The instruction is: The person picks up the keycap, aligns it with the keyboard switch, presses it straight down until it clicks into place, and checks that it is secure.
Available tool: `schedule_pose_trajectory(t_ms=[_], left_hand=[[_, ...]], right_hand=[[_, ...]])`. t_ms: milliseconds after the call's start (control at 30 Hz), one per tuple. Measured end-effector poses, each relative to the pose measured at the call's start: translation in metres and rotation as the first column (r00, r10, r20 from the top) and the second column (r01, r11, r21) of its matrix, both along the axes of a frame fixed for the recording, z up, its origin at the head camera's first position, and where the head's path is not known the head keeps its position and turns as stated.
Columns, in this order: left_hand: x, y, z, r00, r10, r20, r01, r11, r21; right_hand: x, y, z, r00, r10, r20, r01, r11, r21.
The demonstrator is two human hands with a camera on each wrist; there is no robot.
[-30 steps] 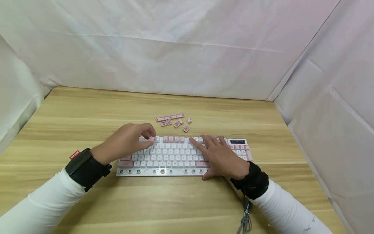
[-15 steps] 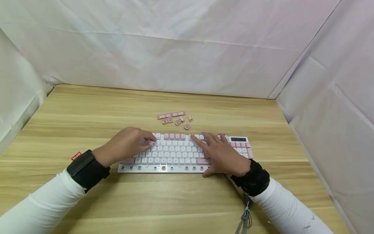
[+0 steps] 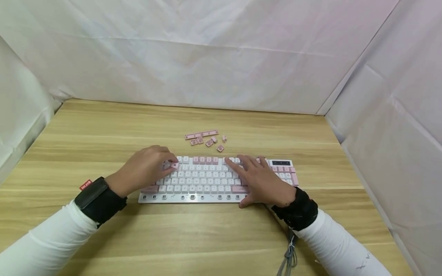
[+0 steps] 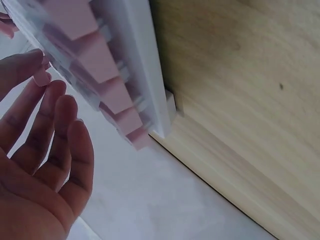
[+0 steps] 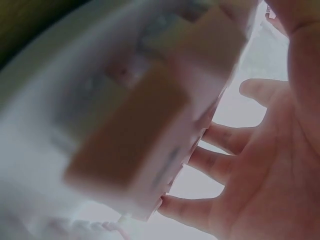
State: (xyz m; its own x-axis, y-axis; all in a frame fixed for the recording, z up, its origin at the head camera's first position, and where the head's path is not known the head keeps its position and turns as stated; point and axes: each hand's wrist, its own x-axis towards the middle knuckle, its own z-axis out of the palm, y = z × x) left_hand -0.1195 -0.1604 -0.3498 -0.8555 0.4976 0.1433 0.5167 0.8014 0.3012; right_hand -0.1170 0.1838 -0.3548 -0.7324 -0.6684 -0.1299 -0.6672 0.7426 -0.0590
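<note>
A white and pink keyboard (image 3: 203,178) lies on the wooden table; its bottom row shows bare switches (image 3: 192,197) without caps. Over its upper left part, my left hand (image 3: 146,165) pinches a small pink keycap (image 3: 174,165) between thumb and index finger. The same keycap (image 4: 42,76) shows at the fingertips in the left wrist view, the other fingers loosely bent beside the keyboard's edge. My right hand (image 3: 260,180) rests spread over the keyboard's right part, fingertips on the keys and thumb at the front edge. Its palm hides some keys.
Behind the keyboard lie a long pink spacebar (image 3: 202,134) and several loose pink keycaps (image 3: 209,143). A bundled grey cable (image 3: 290,255) lies near my right forearm. White cloth (image 3: 193,57) hangs at the table's back and sides.
My left hand has shifted slightly left with the pink keycap, after dipping toward the keys half a second ago. My right hand keeps its place on the keyboard.
</note>
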Motion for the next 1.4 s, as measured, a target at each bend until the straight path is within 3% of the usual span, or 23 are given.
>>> schedule_pose_trajectory(t_ms=[133, 233, 400, 567, 867, 1400], left_hand=[[0.003, -0.002, -0.001, 0.999, 0.017, 0.035, -0.017, 1.0, 0.013], [0.006, -0.004, 0.0, 0.999, 0.026, 0.021, -0.026, 1.0, -0.011], [0.013, -0.006, 0.006, 0.999, 0.044, -0.006, -0.044, 0.997, -0.06], [0.024, -0.007, 0.013, 0.998, 0.053, 0.03, -0.05, 0.994, -0.096], [0.045, -0.012, 0.017, 1.0, -0.025, 0.017, 0.026, 0.998, -0.053], [0.056, -0.005, 0.011, 0.998, -0.055, 0.04, 0.059, 0.99, -0.131]], right_hand=[[0.001, 0.0, -0.001, 1.0, -0.003, 0.005, 0.003, 1.0, 0.002], [0.001, 0.0, -0.002, 1.0, 0.003, -0.003, -0.003, 1.0, 0.001], [0.0, 0.0, -0.001, 1.0, 0.007, -0.023, -0.008, 1.0, -0.003], [-0.001, 0.001, 0.0, 1.0, 0.007, -0.011, -0.007, 1.0, -0.012], [-0.005, 0.002, 0.0, 1.0, 0.013, -0.009, -0.013, 1.0, -0.02], [-0.009, 0.0, 0.003, 0.999, -0.008, 0.041, 0.008, 1.0, 0.001]])
